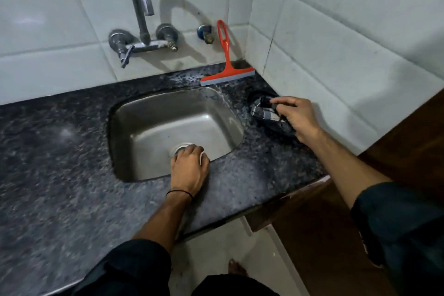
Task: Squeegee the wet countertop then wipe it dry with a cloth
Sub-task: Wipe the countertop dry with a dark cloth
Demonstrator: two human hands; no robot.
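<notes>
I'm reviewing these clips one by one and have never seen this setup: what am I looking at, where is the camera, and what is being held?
There is no machine here. The single picture comes from a camera on the person's head, looking down at two bare hands. The right hand grips a dark cloth on the speckled countertop. The left hand rests on the edge of the steel sink. An orange squeegee leans untouched against the tiled wall, beside the tap.

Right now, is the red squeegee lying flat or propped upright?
Propped upright. The squeegee rests blade-down on the countertop, its handle leaning against the tiled wall; neither hand touches it.
</notes>
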